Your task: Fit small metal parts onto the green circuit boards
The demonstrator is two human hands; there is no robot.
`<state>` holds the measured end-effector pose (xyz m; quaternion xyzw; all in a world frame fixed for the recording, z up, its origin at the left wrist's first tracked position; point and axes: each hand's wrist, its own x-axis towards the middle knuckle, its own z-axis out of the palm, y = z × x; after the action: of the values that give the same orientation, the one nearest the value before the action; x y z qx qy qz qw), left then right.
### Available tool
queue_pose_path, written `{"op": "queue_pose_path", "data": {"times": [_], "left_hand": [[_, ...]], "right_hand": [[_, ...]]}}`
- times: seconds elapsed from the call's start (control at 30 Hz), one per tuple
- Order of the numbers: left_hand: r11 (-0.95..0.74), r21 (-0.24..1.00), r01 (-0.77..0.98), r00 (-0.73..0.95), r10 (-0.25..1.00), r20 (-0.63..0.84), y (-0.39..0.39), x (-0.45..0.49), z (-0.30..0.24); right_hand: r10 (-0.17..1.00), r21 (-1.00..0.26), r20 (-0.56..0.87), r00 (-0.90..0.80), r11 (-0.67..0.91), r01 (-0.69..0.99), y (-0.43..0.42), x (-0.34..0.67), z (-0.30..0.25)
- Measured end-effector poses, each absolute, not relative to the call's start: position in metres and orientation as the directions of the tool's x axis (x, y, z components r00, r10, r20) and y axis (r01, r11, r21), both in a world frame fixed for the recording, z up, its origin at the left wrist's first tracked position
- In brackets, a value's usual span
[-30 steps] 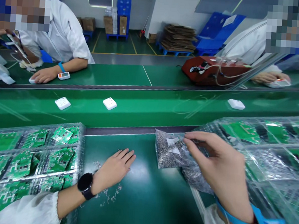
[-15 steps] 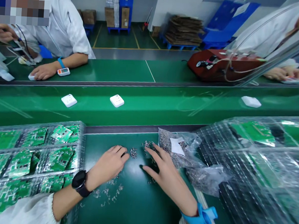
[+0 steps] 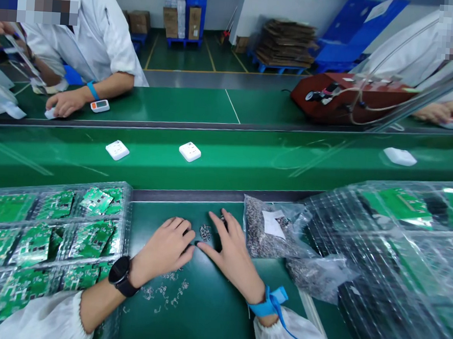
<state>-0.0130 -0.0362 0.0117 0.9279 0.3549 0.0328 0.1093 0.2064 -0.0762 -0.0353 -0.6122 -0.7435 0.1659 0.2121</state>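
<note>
Resting flat on green bench mat (image 3: 210,311), both hands w/ conveyor (image 3: 250,160) behind.

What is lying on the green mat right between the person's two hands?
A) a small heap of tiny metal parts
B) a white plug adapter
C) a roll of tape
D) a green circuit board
A: a small heap of tiny metal parts lies on the mat between the left hand and the right hand; the circuit boards sit in the tray to the left.
</note>
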Motion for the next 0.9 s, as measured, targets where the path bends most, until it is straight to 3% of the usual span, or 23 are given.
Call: {"op": "queue_pose_path", "data": {"times": [0.2, 0.33, 0.53, 0.7, 0.9], "left_hand": [[-0.725, 0.23, 0.649, 0.744, 0.669, 0.008, -0.035, -0.014, 0.01], [-0.729, 0.24, 0.64, 0.749, 0.662, 0.014, -0.033, -0.015, 0.009], [-0.722, 0.243, 0.648, 0.745, 0.667, -0.004, -0.032, -0.015, 0.01], [-0.706, 0.268, 0.655, 0.737, 0.676, -0.022, -0.031, -0.015, 0.009], [-0.7, 0.288, 0.654, 0.732, 0.681, -0.009, -0.031, -0.015, 0.008]], "right_hand": [[0.897, -0.375, 0.172, -0.406, 0.441, 0.815, -0.066, 0.199, -0.028], [0.914, -0.257, 0.212, -0.347, 0.395, 0.882, -0.057, 0.212, -0.034], [0.94, -0.532, 0.32, -0.12, 0.283, 0.798, -0.054, 0.236, -0.008], [0.901, -0.593, 0.433, 0.026, 0.262, 0.761, -0.059, 0.249, 0.048], [0.973, -0.588, 0.218, -0.078, 0.194, 0.785, -0.063, 0.261, 0.047]]}}
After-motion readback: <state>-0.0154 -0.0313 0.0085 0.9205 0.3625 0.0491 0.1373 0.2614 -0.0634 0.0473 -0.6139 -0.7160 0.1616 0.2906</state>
